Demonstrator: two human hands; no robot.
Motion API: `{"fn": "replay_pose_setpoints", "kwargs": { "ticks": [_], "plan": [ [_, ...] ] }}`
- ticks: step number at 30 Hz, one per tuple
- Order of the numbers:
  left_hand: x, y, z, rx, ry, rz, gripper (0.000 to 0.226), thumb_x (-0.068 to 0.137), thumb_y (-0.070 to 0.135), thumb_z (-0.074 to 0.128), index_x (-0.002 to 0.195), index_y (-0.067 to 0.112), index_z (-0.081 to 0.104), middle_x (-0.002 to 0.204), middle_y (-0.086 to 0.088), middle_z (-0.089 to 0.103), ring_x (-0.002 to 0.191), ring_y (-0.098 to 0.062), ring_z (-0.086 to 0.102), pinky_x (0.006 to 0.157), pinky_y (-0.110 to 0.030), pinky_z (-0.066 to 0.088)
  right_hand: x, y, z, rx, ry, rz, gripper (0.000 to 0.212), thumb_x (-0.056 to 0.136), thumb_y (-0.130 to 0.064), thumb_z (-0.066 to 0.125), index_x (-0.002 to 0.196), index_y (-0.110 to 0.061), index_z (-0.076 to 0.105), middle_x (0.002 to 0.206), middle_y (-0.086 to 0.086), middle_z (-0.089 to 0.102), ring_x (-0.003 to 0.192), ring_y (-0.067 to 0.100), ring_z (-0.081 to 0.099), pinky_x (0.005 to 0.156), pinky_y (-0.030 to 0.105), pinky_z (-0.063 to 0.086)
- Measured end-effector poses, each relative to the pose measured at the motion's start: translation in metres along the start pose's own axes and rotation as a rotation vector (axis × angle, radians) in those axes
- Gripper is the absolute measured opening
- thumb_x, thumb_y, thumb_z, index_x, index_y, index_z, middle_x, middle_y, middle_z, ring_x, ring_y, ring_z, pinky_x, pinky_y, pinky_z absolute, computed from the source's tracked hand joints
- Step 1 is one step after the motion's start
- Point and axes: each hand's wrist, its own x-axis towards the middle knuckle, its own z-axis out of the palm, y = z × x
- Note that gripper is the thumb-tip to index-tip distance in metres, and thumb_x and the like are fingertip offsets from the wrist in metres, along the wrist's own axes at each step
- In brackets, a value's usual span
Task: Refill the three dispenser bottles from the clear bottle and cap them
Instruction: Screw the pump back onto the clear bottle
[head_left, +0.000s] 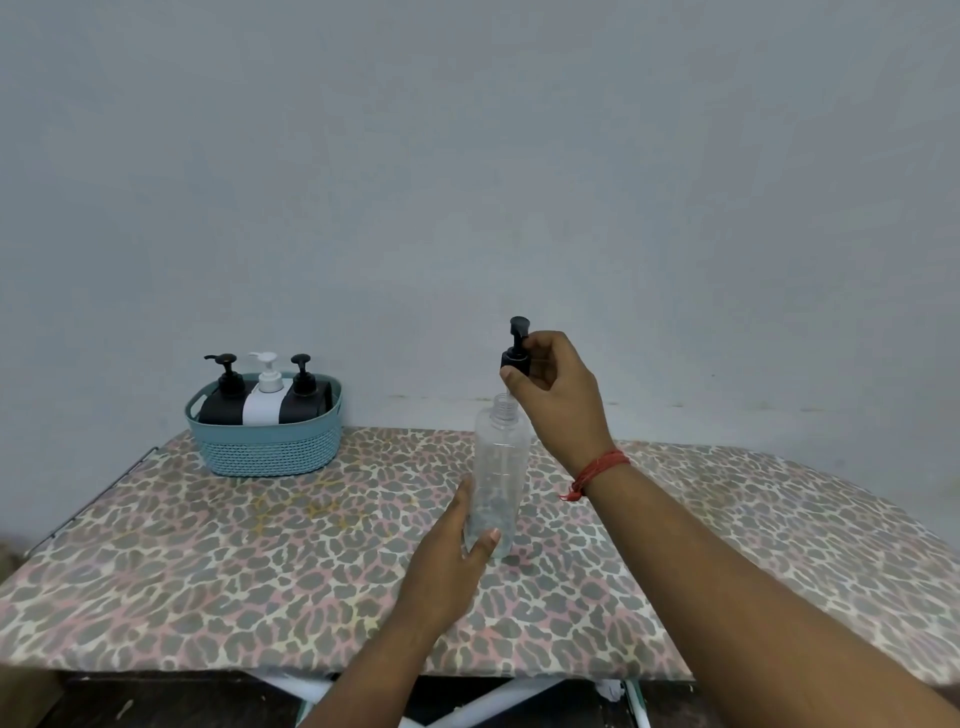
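A clear bottle stands upright near the middle of the table, its threaded neck uncovered. My left hand grips its lower part, thumb across the front. My right hand pinches a black pump cap held just above the neck; its thin tube still reaches down into the bottle. A little liquid shows at the bottle's bottom. Three dispenser bottles stand capped in a teal basket at the back left: a black one, a white one and another black one.
The table wears a leopard-print cover and stands against a plain grey wall. Its front edge runs across the lower frame, with white legs below. A red thread is tied round my right wrist.
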Motion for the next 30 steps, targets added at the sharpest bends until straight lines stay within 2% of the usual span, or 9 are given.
{"fn": "replay_pose_setpoints", "kwargs": {
  "ticks": [3,5,9,11,14,16,22,25,30],
  "plan": [
    [0.002,0.002,0.0,-0.04,-0.006,-0.025,0.081,0.1,0.045,0.061,0.163,0.035,0.011,0.168,0.015,0.023,0.151,-0.006,0.03,0.124,-0.036,0.03,-0.001,0.0,0.0,0.033,0.001,0.011,0.028,0.09,-0.017,0.07,0.102,-0.038,0.056,0.102,-0.02,0.068,0.096,-0.011,0.064,0.083,0.004,0.047],
    [0.004,0.005,-0.001,-0.079,-0.028,-0.044,0.09,0.097,0.049,0.065,0.164,0.033,0.007,0.168,0.016,0.02,0.149,-0.003,0.029,0.122,-0.028,0.029,0.0,0.0,0.001,0.041,-0.015,0.022,0.023,0.091,-0.018,0.068,0.105,-0.033,0.058,0.103,-0.017,0.069,0.097,-0.008,0.065,0.083,0.006,0.048],
    [0.011,0.009,-0.003,-0.153,-0.066,-0.067,0.107,0.088,0.057,0.072,0.163,0.035,0.0,0.164,0.022,0.015,0.142,0.003,0.024,0.112,-0.021,0.026,-0.003,0.007,0.005,0.004,-0.064,0.046,0.024,0.089,-0.015,0.062,0.109,-0.029,0.06,0.104,-0.014,0.071,0.099,-0.004,0.066,0.088,0.019,0.052],
    [0.015,0.012,-0.004,-0.17,-0.077,-0.058,0.112,0.084,0.061,0.074,0.163,0.036,-0.002,0.165,0.022,0.011,0.145,0.002,0.02,0.116,-0.023,0.024,-0.008,0.014,0.008,-0.008,-0.091,0.072,0.022,0.089,-0.016,0.063,0.107,-0.028,0.06,0.105,-0.012,0.071,0.101,-0.002,0.066,0.09,0.025,0.054],
    [0.02,0.014,-0.003,-0.179,-0.075,-0.045,0.114,0.082,0.062,0.076,0.164,0.035,0.001,0.169,0.018,0.011,0.152,-0.005,0.022,0.124,-0.033,0.025,-0.014,0.024,0.011,0.048,-0.08,0.091,0.022,0.089,-0.018,0.066,0.106,-0.032,0.06,0.108,-0.011,0.072,0.104,-0.001,0.067,0.091,0.026,0.053],
    [0.022,0.014,-0.002,-0.184,-0.054,-0.035,0.115,0.08,0.063,0.077,0.164,0.032,0.005,0.17,0.016,0.014,0.153,-0.006,0.023,0.125,-0.033,0.025,-0.018,0.029,0.012,0.097,-0.057,0.092,0.023,0.088,-0.02,0.068,0.103,-0.035,0.059,0.109,-0.01,0.071,0.106,0.003,0.067,0.094,0.031,0.054],
    [0.025,0.015,-0.001,-0.246,-0.035,0.002,0.116,0.068,0.076,0.078,0.162,0.035,0.024,0.159,0.015,0.041,0.145,-0.006,0.042,0.119,-0.041,0.039,-0.027,0.039,0.022,0.227,-0.007,0.065,0.026,0.085,-0.017,0.071,0.101,-0.033,0.059,0.105,-0.01,0.07,0.108,0.011,0.067,0.101,0.043,0.053],
    [0.025,0.015,-0.001,-0.237,-0.031,0.006,0.109,0.069,0.076,0.079,0.159,0.038,0.028,0.155,0.018,0.046,0.142,-0.005,0.045,0.117,-0.042,0.042,-0.027,0.041,0.028,0.264,0.019,0.06,0.031,0.083,-0.017,0.074,0.1,-0.037,0.056,0.103,-0.017,0.067,0.109,0.011,0.066,0.102,0.037,0.052],
    [0.025,0.015,-0.001,-0.217,-0.041,-0.002,0.103,0.073,0.072,0.08,0.158,0.04,0.03,0.153,0.019,0.048,0.141,-0.005,0.047,0.117,-0.042,0.042,-0.028,0.045,0.034,0.223,0.025,0.038,0.044,0.082,-0.015,0.076,0.102,-0.045,0.05,0.102,-0.026,0.06,0.106,0.005,0.063,0.094,0.017,0.048]
  ]
}}
